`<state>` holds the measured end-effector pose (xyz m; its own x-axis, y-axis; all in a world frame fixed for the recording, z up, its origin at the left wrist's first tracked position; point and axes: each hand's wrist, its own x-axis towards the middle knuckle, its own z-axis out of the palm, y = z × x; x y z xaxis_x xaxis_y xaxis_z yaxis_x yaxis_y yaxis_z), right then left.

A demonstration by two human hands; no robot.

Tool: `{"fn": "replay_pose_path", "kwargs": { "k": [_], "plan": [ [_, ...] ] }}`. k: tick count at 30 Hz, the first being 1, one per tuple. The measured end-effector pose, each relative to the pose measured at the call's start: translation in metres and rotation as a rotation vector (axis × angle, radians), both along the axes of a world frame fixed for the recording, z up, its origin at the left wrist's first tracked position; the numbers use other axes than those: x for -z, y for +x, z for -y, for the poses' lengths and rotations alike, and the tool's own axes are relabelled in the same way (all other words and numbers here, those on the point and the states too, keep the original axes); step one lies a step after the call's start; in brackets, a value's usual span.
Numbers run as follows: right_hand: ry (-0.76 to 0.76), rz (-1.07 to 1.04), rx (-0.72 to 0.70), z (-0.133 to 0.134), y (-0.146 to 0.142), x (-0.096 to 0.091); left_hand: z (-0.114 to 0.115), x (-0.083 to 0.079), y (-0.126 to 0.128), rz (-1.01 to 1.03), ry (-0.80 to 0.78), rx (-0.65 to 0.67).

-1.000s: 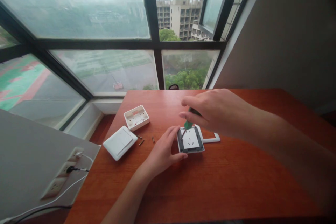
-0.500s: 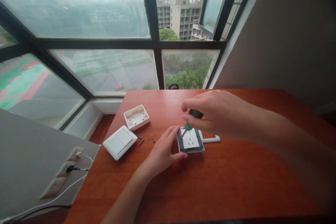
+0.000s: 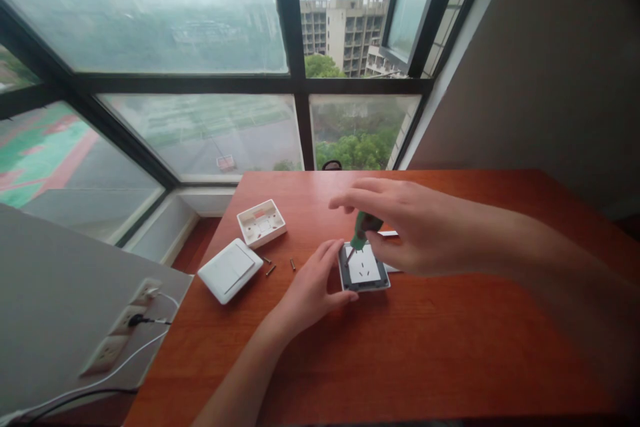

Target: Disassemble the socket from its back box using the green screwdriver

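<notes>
Two hands on one socket [image 3: 364,269] here. It lies flat on the bench [image 3: 450,347], and the left hand [image 3: 310,288] pinches its left edge. The right hand [image 3: 417,227] grips a green screwdriver [image 3: 361,232], forefinger stretched out, tip at the socket's far-left corner. Three loose screws [image 3: 271,270] lie just left of the left hand, with a white switch [image 3: 230,270] and back box [image 3: 261,222] further left.

Single head-worn view, set above the near edge of the red-brown table [image 3: 450,360], looking forward and down. It faces the corner window [image 3: 200,133], with a grey wall [image 3: 550,67] at right. The left hand [image 3: 310,290] and right hand [image 3: 415,227] sit close below the lens at centre frame, forearms entering from the bottom edge.
</notes>
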<state>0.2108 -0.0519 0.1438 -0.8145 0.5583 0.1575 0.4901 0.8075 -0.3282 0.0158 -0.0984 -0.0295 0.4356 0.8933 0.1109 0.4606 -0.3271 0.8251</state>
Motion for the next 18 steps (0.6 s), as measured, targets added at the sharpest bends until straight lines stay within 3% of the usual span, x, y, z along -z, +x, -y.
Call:
{"fn": "replay_pose_path", "kwargs": {
  "k": [3, 9, 15, 18],
  "plan": [
    [-0.065, -0.046, -0.055, -0.001, 0.0005, 0.0001, 0.0001, -0.0001, 0.0, -0.003, 0.009, -0.002],
    [0.084, 0.088, 0.169, -0.0017, -0.0079, 0.0006, 0.0002, 0.003, -0.0002, -0.012, 0.02, -0.027],
    [0.009, 0.033, 0.021, 0.005, -0.0038, -0.003, -0.0008, -0.0006, 0.0005, -0.015, 0.015, 0.008],
    [0.039, 0.041, 0.079, 0.0029, -0.0044, -0.0011, -0.0007, 0.0004, 0.0005, -0.013, 0.028, -0.007]
  ]
}}
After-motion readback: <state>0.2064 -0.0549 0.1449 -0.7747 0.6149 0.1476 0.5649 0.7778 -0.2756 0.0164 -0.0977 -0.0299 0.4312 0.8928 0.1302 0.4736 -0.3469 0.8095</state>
